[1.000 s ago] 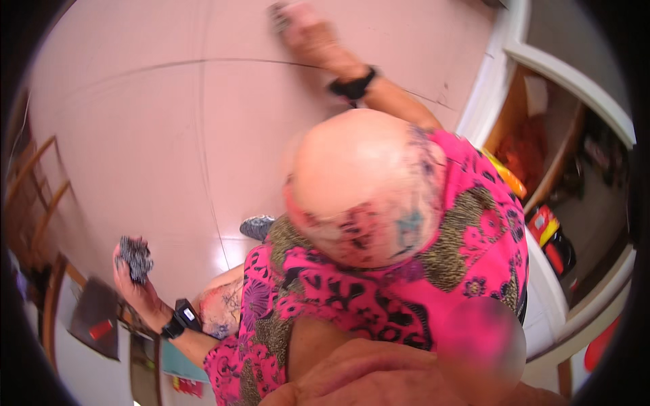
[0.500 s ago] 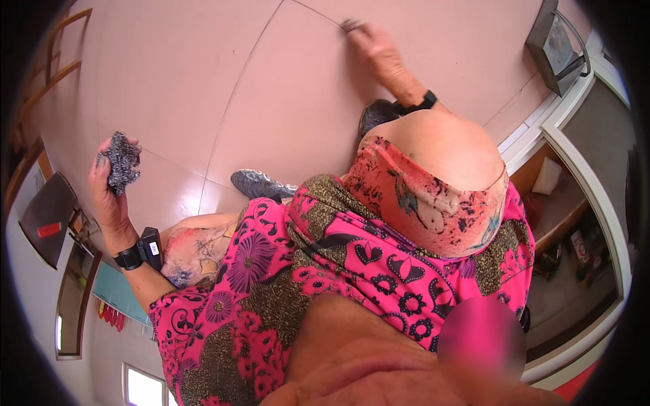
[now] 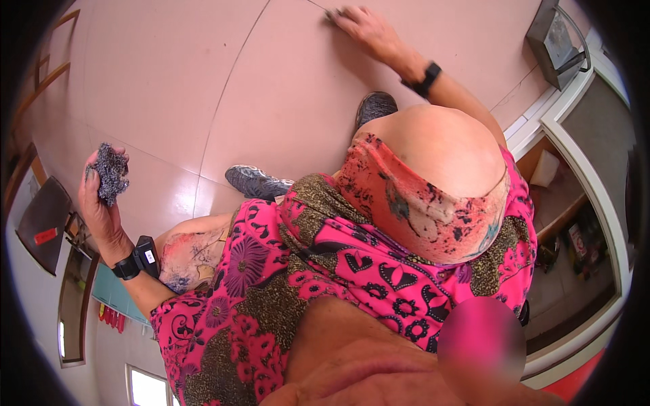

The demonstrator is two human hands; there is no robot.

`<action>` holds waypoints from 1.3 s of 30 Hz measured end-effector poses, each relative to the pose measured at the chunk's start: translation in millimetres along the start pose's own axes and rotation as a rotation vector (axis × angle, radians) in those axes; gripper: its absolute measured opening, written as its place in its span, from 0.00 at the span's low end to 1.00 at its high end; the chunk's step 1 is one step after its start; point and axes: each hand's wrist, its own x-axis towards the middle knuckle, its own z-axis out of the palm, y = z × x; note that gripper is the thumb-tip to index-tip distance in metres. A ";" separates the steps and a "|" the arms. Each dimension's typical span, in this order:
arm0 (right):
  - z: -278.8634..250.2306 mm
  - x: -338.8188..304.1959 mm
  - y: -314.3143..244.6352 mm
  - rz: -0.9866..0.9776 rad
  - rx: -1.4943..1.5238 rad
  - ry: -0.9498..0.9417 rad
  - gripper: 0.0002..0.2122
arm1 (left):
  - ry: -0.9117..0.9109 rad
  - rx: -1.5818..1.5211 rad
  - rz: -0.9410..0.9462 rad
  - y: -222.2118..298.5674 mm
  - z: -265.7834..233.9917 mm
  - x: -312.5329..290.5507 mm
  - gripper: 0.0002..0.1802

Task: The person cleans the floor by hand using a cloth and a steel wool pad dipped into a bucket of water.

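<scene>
At the left, my left hand (image 3: 101,215) is closed around a tangled grey steel wool scrubber (image 3: 112,174), held up above the floor with the thumb on its near side. My right hand (image 3: 371,35) reaches far forward, low over the pinkish tiled floor (image 3: 169,68). Its fingertips come together at a small dark spot; whether that is a bit of something or just the nails is too small to tell. Both wrists wear black bands, and a small black box sits by the left one.
My dark grey shoes (image 3: 257,183) and bent knees are below my hands. A metal dustpan-like thing with a curved handle (image 3: 560,44) stands at the far right, beside a white-framed cabinet (image 3: 552,128). Wooden chair parts (image 3: 44,88) and a dark chair (image 3: 44,223) are at the left.
My right hand has moved left and slightly farther forward, its arm reaching out more. My left hand, with the steel wool scrubber, has shifted slightly left and nearer.
</scene>
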 end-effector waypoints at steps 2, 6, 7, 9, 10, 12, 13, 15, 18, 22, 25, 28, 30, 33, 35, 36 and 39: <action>-3.9 44.7 13.9 -0.028 0.090 0.118 0.18 | -0.043 -0.005 0.020 -0.1 4.2 7.9 0.27; -25.6 66.6 12.5 -0.111 0.135 0.210 0.14 | -0.034 -0.021 0.007 0.3 4.4 13.0 0.27; -13.9 36.2 15.2 -0.037 0.062 0.132 0.16 | -0.033 -0.006 0.015 -1.7 1.4 12.4 0.27; -1.1 -23.6 10.6 0.067 -0.047 0.026 0.20 | -0.031 0.025 0.024 -7.4 -7.0 6.2 0.28; -8.7 -54.4 0.9 0.105 -0.101 0.001 0.22 | -0.047 0.022 0.021 -11.1 -11.3 7.7 0.28; -17.4 -106.4 -9.4 0.151 -0.093 -0.071 0.23 | -0.065 0.026 0.013 -14.4 -16.6 5.2 0.28; -18.8 -120.7 -11.1 0.172 -0.084 -0.105 0.23 | -0.060 0.032 0.016 -14.0 -13.0 3.6 0.29; -15.8 -135.1 -6.1 0.163 -0.100 -0.121 0.24 | -0.078 0.051 0.012 -11.8 3.5 4.4 0.30; -12.6 -135.7 8.9 0.122 -0.062 -0.132 0.24 | -0.072 0.043 -0.007 -16.7 27.3 3.2 0.30; -1.5 -63.3 3.8 0.118 -0.125 -0.162 0.21 | -0.076 0.037 0.003 -18.1 29.8 -1.2 0.30; 17.0 4.3 -19.5 0.119 -0.133 0.010 0.16 | -0.053 0.011 0.025 -9.4 4.0 2.5 0.27; 10.8 16.7 -53.0 0.112 -0.095 -0.039 0.20 | -0.016 -0.011 0.030 -13.3 -45.4 5.8 0.28; 4.3 -33.4 -57.4 0.171 -0.097 -0.137 0.26 | -0.060 0.004 0.031 -21.7 -55.8 10.9 0.29; -21.2 -79.4 -60.6 0.277 -0.133 -0.276 0.26 | -0.046 0.037 0.017 -16.7 -46.6 6.0 0.30; -23.4 -91.2 -46.9 0.300 -0.158 -0.305 0.26 | -0.048 0.041 0.011 -17.6 -33.8 10.1 0.29; -23.2 -89.7 -45.4 0.303 -0.160 -0.306 0.25 | -0.058 0.049 0.006 -16.5 -31.4 11.6 0.29; -21.4 -70.5 -34.3 0.276 -0.151 -0.280 0.24 | -0.084 0.047 0.020 -12.8 -16.0 12.2 0.28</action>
